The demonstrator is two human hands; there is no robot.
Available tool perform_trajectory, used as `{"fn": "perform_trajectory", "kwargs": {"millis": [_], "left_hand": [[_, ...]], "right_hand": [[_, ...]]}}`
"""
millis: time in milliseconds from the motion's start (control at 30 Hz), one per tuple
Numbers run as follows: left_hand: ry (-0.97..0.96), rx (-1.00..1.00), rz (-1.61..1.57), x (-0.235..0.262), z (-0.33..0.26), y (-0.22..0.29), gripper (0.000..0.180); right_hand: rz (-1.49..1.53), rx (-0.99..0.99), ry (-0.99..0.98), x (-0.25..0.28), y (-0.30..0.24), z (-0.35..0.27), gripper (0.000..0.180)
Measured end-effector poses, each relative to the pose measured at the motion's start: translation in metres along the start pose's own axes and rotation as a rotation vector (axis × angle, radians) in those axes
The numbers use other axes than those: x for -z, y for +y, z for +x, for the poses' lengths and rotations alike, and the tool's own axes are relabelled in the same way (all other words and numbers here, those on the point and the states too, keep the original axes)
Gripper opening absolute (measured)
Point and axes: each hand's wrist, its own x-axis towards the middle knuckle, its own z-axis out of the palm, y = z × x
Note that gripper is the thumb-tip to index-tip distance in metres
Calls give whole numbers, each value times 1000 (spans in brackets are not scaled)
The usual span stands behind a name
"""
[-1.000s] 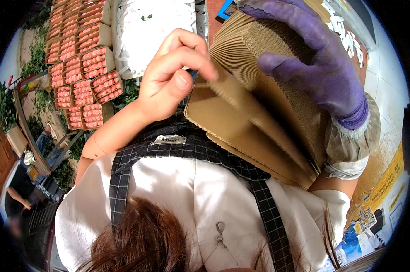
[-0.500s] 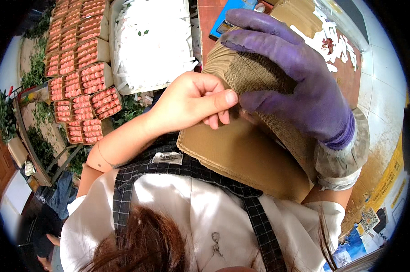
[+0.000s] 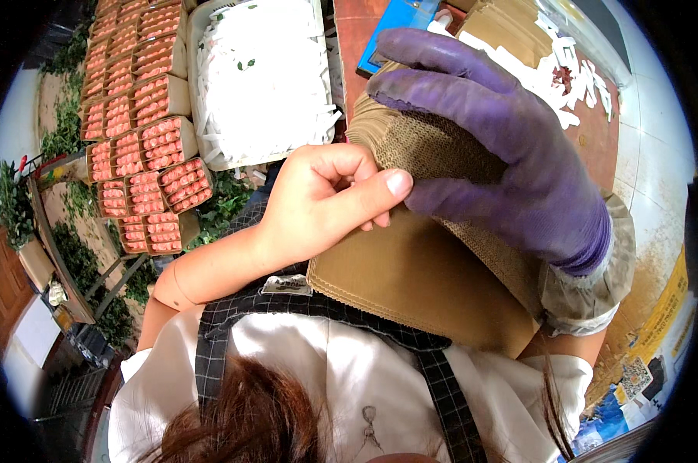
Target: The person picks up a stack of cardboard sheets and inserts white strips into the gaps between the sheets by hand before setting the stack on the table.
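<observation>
A thick stack of brown corrugated cardboard sheets (image 3: 418,270) is bent in front of my chest, its layered edges fanned toward the far left. My right hand (image 3: 519,170), in a purple glove, wraps over the bend with its fingers on the far side and its thumb on the near side. My bare left hand (image 3: 322,197) is closed at the stack's left edge, thumb pressed against the curled fingers beside the gloved thumb tip. Whether a single sheet is pinched there is hidden behind the thumb.
Several brown boxes of pink flower heads (image 3: 162,143) stand at the left. Beside them, a white tray (image 3: 241,160) is heaped with white strips. On the reddish table (image 3: 350,38) are a blue case (image 3: 391,23) and scattered white strips (image 3: 588,89). Green leaves (image 3: 222,197) lie below the tray.
My left hand sits slightly lower in the picture, still closed at the stack's edge. The whole view has shifted a little. A person's jeans and hand at the lower left no longer show.
</observation>
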Motion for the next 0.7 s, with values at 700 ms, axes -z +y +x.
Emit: {"fn": "perform_trajectory", "kwargs": {"millis": [700], "left_hand": [[40,-102,25,0,-2,-5,31]], "right_hand": [[-7,-10,12,0,-1,0,60]]}}
